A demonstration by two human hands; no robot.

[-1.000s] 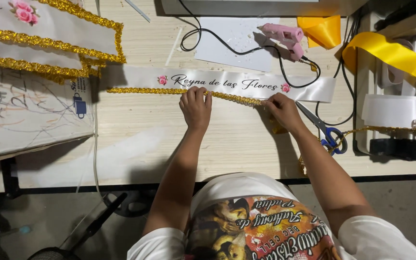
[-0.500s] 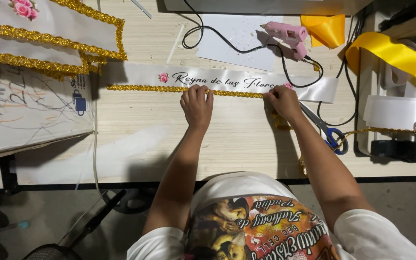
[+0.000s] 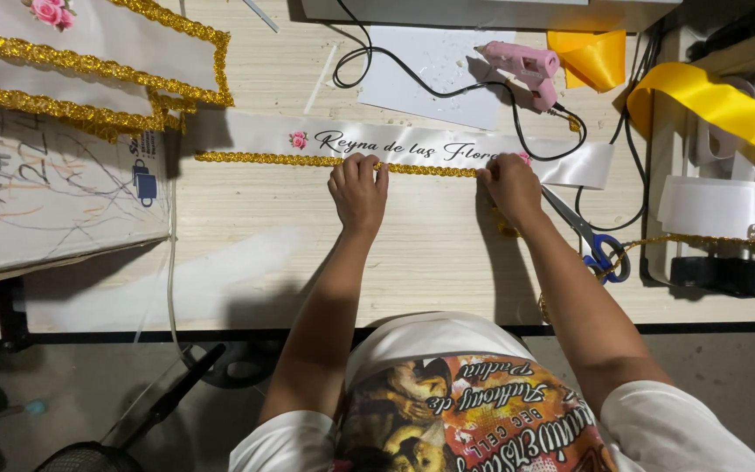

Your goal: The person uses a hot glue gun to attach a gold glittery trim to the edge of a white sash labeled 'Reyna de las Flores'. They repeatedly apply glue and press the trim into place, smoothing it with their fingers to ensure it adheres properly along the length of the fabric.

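Two hands: both flat on table point(image 3: 412, 262), fingers pressing, gripping nothing.
L hand point(image 3: 358, 188): fingertips on gold trim point(image 3: 290, 160).
R hand point(image 3: 510, 183): on trim's right part.
Sash point(image 3: 377, 140): white, mid-table, trim along near edge.
Nearby: glue gun point(image 3: 524, 68), scissors point(image 3: 589, 240).

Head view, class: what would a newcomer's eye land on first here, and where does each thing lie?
First the white sash lying across the middle of the wooden table, with gold trim along its near edge. The left hand and right hand both press on that trim. Next, the pink glue gun at the far side and the yellow ribbon curling at the right.
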